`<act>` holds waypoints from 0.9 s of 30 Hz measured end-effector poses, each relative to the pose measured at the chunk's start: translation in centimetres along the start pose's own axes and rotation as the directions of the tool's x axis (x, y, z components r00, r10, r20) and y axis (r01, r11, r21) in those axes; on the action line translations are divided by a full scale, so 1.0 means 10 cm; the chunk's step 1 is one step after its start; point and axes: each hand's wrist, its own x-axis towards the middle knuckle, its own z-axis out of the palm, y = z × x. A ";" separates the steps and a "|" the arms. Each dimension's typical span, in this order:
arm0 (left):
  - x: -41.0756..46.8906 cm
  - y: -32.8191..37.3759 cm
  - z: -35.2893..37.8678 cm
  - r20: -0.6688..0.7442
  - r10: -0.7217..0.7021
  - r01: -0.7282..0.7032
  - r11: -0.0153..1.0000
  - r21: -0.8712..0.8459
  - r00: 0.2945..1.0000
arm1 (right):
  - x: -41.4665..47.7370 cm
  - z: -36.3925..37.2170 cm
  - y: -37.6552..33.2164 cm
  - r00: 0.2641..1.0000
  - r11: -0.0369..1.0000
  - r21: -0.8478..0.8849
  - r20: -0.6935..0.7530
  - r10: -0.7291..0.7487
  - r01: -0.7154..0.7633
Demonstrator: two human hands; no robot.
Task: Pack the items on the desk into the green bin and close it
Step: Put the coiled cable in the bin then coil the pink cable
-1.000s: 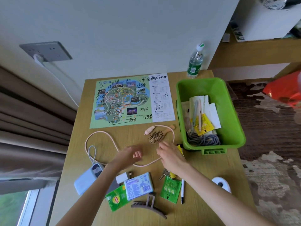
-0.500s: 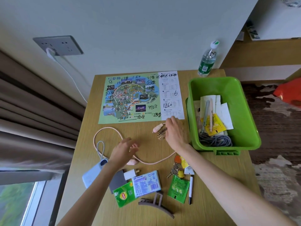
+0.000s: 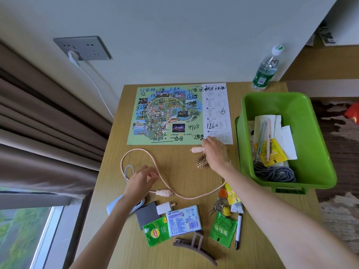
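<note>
The green bin (image 3: 287,95) stands open at the desk's right side, holding papers, pens, a yellow packet and a coiled grey cord. A pink cable (image 3: 136,152) loops across the desk's middle. My right hand (image 3: 215,152) grips its pink plug end just below the park map (image 3: 167,115), beside a small wooden hairbrush (image 3: 202,164). My left hand (image 3: 141,179) pinches the cable's middle stretch with its fingertips. Along the near edge lie keys (image 3: 219,206), a pen (image 3: 238,232), a green sachet (image 3: 223,230), a tissue pack (image 3: 183,220), a tea bag (image 3: 155,232) and a hair claw (image 3: 194,245).
A water bottle (image 3: 266,70) stands at the desk's far right corner behind the bin. A white charger plug (image 3: 164,208), a grey card (image 3: 147,212) and a blue power bank (image 3: 114,206) lie under my left forearm. Curtains and a wall socket (image 3: 81,48) are to the left.
My right hand went from the cable's near loop, past the hairbrush, up to the plug end by the map. My left hand shifted slightly left along the cable.
</note>
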 end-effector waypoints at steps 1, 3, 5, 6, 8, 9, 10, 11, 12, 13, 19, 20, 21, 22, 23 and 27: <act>0.00 -0.01 0.00 -0.007 -0.006 0.005 1.000 -0.011 1.000 | -0.01 -0.01 -0.02 1.000 1.000 0.005 -0.017 0.007 -0.007; -0.01 -0.03 0.00 -0.037 -0.025 0.024 0.999 -0.040 0.999 | -0.02 -0.05 -0.07 0.997 1.000 0.031 -0.075 0.004 -0.002; -0.02 -0.06 -0.03 -0.076 -0.050 0.045 0.997 -0.063 0.996 | -0.04 -0.14 -0.16 0.990 0.996 0.084 -0.141 -0.009 0.021; -0.04 -0.08 -0.04 -0.099 -0.063 0.056 0.996 -0.071 0.993 | -0.06 -0.19 -0.22 0.985 0.991 0.129 -0.171 -0.010 0.032; -0.10 -0.14 -0.09 -0.147 -0.101 0.090 0.993 -0.078 0.984 | -0.11 -0.27 -0.33 0.975 0.966 0.253 -0.222 0.016 0.042; -0.14 -0.18 -0.12 -0.167 -0.124 0.111 0.990 -0.085 0.978 | -0.14 -0.30 -0.39 0.972 0.943 0.331 -0.233 0.044 0.037; -0.20 -0.21 -0.14 -0.185 -0.143 0.128 0.988 -0.091 0.972 | -0.18 -0.32 -0.45 0.971 0.908 0.418 -0.227 0.079 0.024; -0.25 -0.26 -0.16 -0.201 -0.157 0.140 0.985 -0.097 0.967 | -0.21 -0.33 -0.50 0.971 0.860 0.511 -0.207 0.122 0.001; -0.32 -0.30 -0.18 -0.209 -0.169 0.150 0.983 -0.106 0.963 | -0.24 -0.34 -0.54 0.970 0.800 0.599 -0.174 0.170 -0.033; -0.38 -0.35 -0.19 -0.206 -0.181 0.159 0.980 -0.118 0.962 | -0.28 -0.34 -0.58 0.966 0.735 0.674 -0.132 0.222 -0.076; -0.71 -0.45 -0.08 -0.168 -0.096 0.095 0.995 -0.013 0.981 | -0.51 -0.38 -0.65 0.928 0.246 0.927 0.200 0.315 -0.283; -0.74 -0.41 -0.05 -0.188 -0.041 0.049 0.998 0.042 0.981 | -0.55 -0.39 -0.65 0.920 0.187 0.931 0.250 0.302 -0.315; -0.76 -0.36 -0.02 -0.208 0.014 0.004 0.996 0.086 0.978 | -0.58 -0.40 -0.64 0.909 0.125 0.928 0.305 0.285 -0.350; -0.78 -0.30 0.01 -0.217 0.054 -0.032 0.994 0.105 0.975 | -0.61 -0.42 -0.63 0.897 0.065 0.920 0.360 0.257 -0.387; -0.78 -0.24 0.04 -0.213 0.075 -0.055 0.994 0.100 0.974 | -0.64 -0.43 -0.63 0.888 0.015 0.908 0.405 0.218 -0.418; -0.72 -0.02 0.16 -0.056 0.119 -0.117 0.992 0.038 0.991 | -0.72 -0.49 -0.62 0.865 -0.146 0.861 0.498 0.054 -0.487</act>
